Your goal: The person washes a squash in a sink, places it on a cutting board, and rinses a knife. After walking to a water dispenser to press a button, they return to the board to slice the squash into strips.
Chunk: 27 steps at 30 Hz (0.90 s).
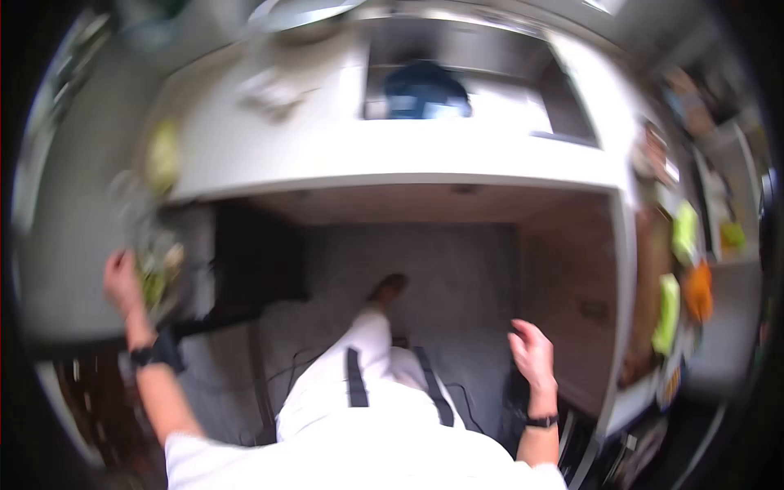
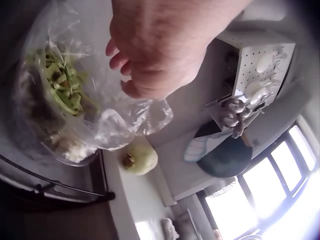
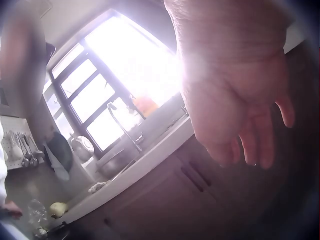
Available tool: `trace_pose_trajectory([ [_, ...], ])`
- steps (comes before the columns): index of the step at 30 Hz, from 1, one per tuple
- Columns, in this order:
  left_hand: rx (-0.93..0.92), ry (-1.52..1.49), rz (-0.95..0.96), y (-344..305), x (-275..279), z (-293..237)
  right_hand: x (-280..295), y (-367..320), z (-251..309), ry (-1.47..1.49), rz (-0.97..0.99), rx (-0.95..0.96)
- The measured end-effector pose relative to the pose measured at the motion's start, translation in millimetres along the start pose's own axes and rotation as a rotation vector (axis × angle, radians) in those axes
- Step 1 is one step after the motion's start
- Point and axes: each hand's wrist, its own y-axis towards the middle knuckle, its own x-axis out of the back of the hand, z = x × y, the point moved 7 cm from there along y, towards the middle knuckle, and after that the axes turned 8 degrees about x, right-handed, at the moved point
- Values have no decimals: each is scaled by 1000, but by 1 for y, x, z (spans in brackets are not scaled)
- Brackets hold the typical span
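Fingers of the left hand (image 2: 165,47) pinch a clear plastic bag (image 2: 100,115) of green scraps near a pale fruit (image 2: 140,157); the right hand (image 3: 235,95) hangs loose, fingers relaxed, holding nothing.

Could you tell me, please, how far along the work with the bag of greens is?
Done: green vegetable strips already lie inside the clear plastic bag. In hand: the left hand pinches the bag's loose top with curled fingers, while the right hand hangs open, holding nothing. Left: the bag's top does not look tied or sealed, and the pale green round fruit beside it on the white counter sits untouched.
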Motion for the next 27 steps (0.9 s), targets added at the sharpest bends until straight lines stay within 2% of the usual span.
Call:
trace_pose_trajectory([
  [1,0,3,141,49,-26,79,8,-1,13,-44,-20,17],
  [2,-13,235,191,52,-31,96,12,0,15,-100,-27,23],
  [3,-52,305,143,70,-43,133,15,2,17,-145,-13,36],
  [4,-134,377,122,79,-49,137,23,3,14,-159,-48,34],
  [5,-22,440,82,68,-47,113,30,1,15,-165,-73,48],
  [6,-61,407,101,56,-57,75,40,-1,15,-184,-97,11],
  [7,-168,286,89,48,-63,31,52,-5,18,-203,-140,1],
  [8,-291,194,87,32,-74,-47,77,8,0,-195,-156,-29],
  [9,-327,165,108,17,-94,-89,92,9,-7,-207,-195,-41],
  [11,-514,-264,286,-25,-142,-187,126,2,-11,-250,-347,-63],
  [15,-901,-517,485,-156,-188,-366,185,-40,-42,-304,-522,-230],
  [16,-930,-560,576,-191,-189,-400,199,-55,-53,-324,-554,-263],
  [19,-1004,-730,818,-280,-196,-471,242,-97,-86,-316,-667,-357],
  [20,-1109,-743,812,-313,-188,-491,257,-112,-99,-308,-694,-408],
  [24,-1249,-833,919,-431,-151,-546,314,-156,-165,-312,-735,-571],
  [27,-1393,-874,921,-526,-113,-575,352,-166,-217,-339,-729,-575],
])
